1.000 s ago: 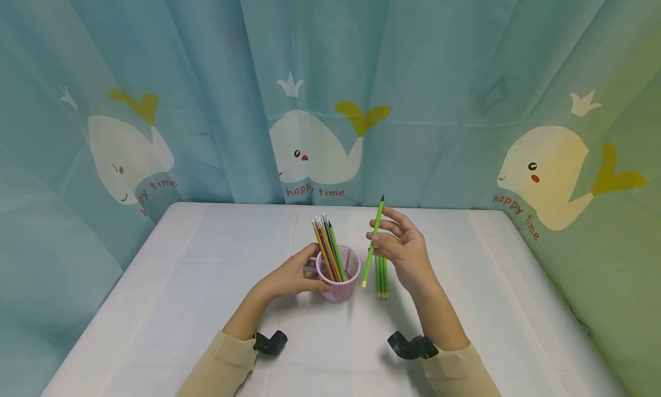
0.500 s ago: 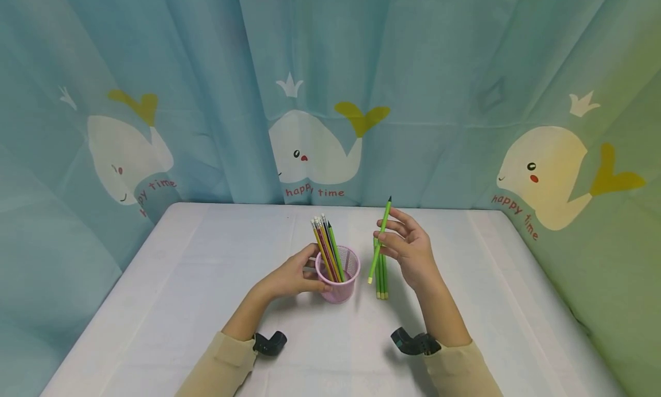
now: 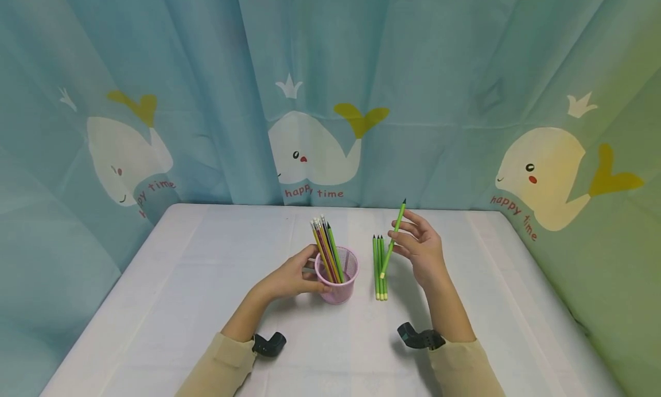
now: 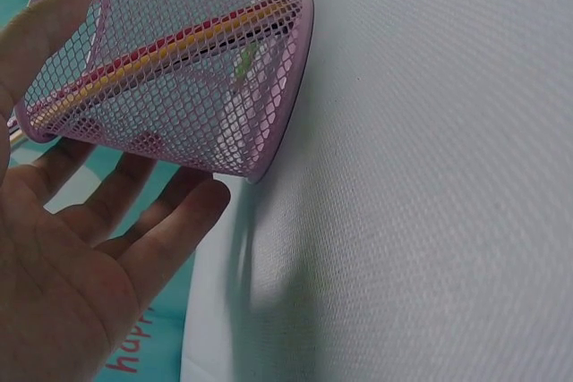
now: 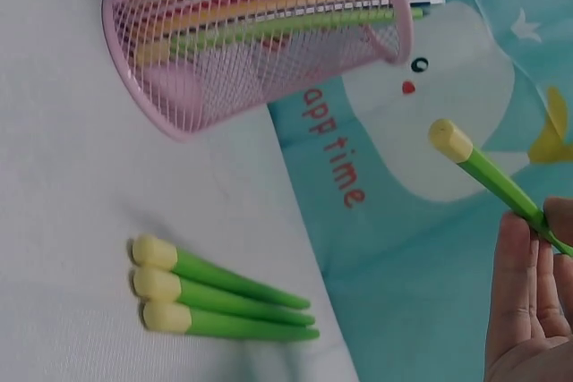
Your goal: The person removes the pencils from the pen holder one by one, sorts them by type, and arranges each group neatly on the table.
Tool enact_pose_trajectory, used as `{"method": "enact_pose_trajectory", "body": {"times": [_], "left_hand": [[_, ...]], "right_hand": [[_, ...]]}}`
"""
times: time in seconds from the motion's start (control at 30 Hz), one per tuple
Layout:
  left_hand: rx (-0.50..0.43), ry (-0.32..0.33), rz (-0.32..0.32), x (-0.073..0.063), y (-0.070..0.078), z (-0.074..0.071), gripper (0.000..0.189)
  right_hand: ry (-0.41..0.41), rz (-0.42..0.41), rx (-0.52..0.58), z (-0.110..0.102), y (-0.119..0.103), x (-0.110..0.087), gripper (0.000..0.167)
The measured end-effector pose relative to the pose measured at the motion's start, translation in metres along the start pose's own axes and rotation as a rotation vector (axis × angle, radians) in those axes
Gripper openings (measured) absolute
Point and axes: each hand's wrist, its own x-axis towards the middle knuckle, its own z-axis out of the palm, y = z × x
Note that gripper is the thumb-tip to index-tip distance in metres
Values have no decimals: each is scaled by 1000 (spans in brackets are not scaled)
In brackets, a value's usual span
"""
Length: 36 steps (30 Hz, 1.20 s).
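Note:
My left hand (image 3: 289,277) holds a pink mesh pen cup (image 3: 341,295), thumb on its near side and fingers round the far side. Yellow, red, dark and green pencils (image 3: 326,253) lean to the left inside it. In the left wrist view the cup (image 4: 179,69) shows between thumb and fingers. My right hand (image 3: 426,253) pinches one green pencil (image 3: 397,225) above the table, black point up and pale yellow end down. Below and left of that hand, three matching green pencils (image 3: 378,271) lie side by side on the table, their pale ends towards me.
A white cloth covers the table (image 3: 206,242). Behind it hangs a blue-green curtain (image 3: 439,70) printed with white whales (image 3: 320,150). Dark wrist-worn devices (image 3: 269,344) sit at both sleeve cuffs.
My right hand has moved to the right with the green pencil, away from the cup, so the three pencils on the table show more fully. The left hand and cup stay nearly still.

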Motion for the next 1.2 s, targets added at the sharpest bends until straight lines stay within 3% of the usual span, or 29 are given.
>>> {"method": "enact_pose_trajectory", "body": {"times": [0.3, 0.57, 1.0, 1.2], "left_hand": [[-9, -1, 2, -1, 1, 0, 75], [-21, -5, 9, 0, -1, 0, 75], [-19, 0, 2, 0, -1, 1, 75], [-17, 0, 4, 0, -1, 0, 77]], "right_hand": [[54, 39, 3, -14, 4, 5, 63], [87, 58, -91, -25, 12, 10, 63], [67, 146, -228, -23, 3, 3, 63], [56, 149, -239, -32, 21, 10, 61]]}}
